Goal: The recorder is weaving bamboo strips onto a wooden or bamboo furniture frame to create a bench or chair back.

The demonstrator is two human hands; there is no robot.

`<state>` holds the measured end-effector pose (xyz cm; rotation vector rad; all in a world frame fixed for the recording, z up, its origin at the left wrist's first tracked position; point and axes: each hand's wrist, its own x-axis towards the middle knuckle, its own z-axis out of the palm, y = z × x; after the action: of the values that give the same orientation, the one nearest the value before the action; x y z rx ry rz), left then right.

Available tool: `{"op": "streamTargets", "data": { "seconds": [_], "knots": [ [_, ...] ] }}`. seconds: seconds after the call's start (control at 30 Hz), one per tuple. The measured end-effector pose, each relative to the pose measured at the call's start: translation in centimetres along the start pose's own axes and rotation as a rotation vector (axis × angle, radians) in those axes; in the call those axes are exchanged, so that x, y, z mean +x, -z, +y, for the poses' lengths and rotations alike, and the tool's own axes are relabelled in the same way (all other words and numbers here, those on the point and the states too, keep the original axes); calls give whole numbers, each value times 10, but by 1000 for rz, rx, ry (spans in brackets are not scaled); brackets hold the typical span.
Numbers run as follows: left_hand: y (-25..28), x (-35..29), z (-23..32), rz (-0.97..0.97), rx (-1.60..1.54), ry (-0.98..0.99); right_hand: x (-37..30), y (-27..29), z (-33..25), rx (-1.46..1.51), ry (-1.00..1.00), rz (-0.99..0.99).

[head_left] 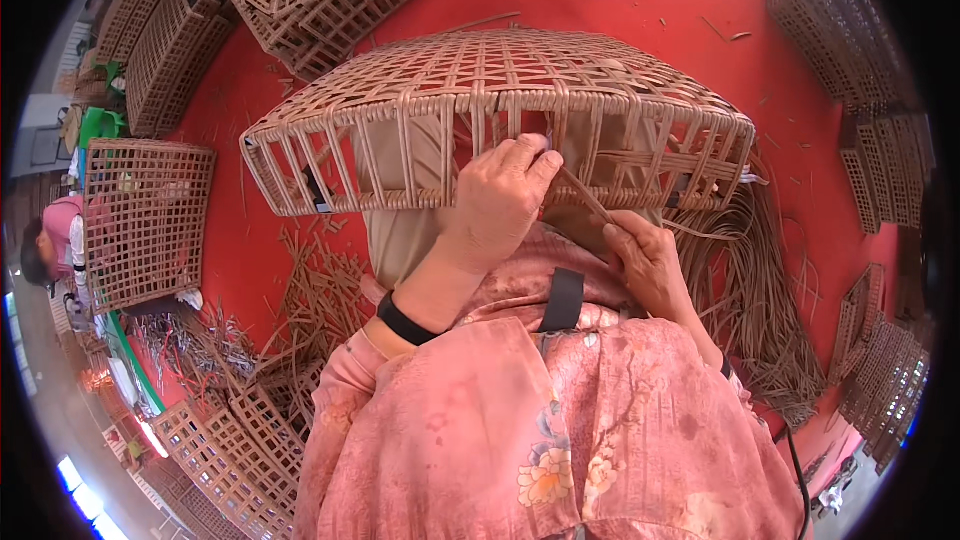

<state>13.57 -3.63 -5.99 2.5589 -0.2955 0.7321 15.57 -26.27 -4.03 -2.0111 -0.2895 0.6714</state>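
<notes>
An open-weave brown wicker basket [515,65] lies across my lap, its narrow slatted side turned toward me. My left hand [503,190] is closed at the middle of that side, fingertips pinched on a flat brown weaving strip [584,194]; the basket's bars partly hide the fingers' far side. From there the strip slants down to my right hand [645,258], which grips it between thumb and fingers just below the basket's lower edge. Short dark bands [317,187] show at the basket's left corner.
Loose long strips [745,285] hang in a bundle at my right. Cut scraps [325,290] litter the red floor [235,230] at my left. More woven baskets [150,215] stand around the edges. Another person [60,240] sits at the far left.
</notes>
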Motion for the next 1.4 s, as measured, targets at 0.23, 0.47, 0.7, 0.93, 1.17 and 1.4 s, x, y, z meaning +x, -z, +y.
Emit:
{"op": "streamTargets", "data": {
  "seconds": [0.23,0.47,0.7,0.93,1.17,1.4],
  "knots": [
    [10,-11,7,63,-73,306,10,-8,-22,65,-59,19],
    [20,-14,1,60,-102,363,18,-9,-19,127,-75,5],
    [37,-2,-20,-41,-179,271,30,-5,-5,107,-68,-60],
    [40,9,-25,-235,-108,178,38,-3,0,173,-102,-59],
    [41,4,-27,-259,-276,292,38,-5,0,182,-44,-21],
    [42,-17,-14,38,-362,526,47,-14,-40,-45,113,29]
  ]
}}
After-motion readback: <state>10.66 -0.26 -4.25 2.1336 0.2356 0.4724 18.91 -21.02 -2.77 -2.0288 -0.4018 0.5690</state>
